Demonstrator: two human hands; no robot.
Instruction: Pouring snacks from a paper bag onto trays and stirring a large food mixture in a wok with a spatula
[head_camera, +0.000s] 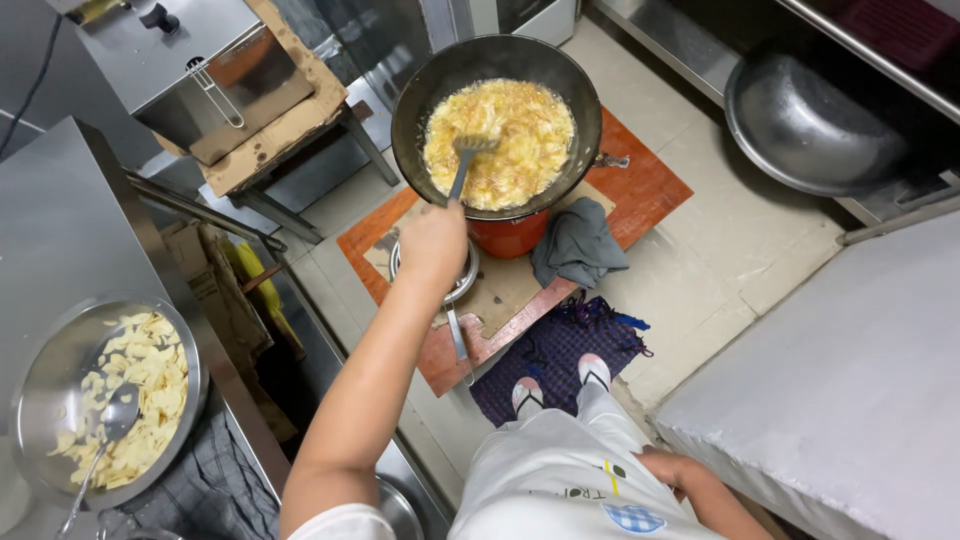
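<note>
My left hand (432, 245) reaches forward and grips the handle of a slotted metal spatula (468, 150). Its head sits in a large black wok (412, 88) full of pale yellow slices (515, 140) frying in bubbling oil. The wok stands on a red stove (510, 237) set on a reddish board (650, 185) on the floor. My right hand (665, 467) rests against my hip by the white apron, at the bottom right. Its fingers are partly hidden and nothing shows in it.
A steel bowl (35, 375) of raw slices with a ladle stands on the steel counter at left. A grey cloth (580, 245) lies beside the stove, and a second ladle (458, 338) lies on the board. Upper right a big steel basin (810, 125); right a steel table (850, 400).
</note>
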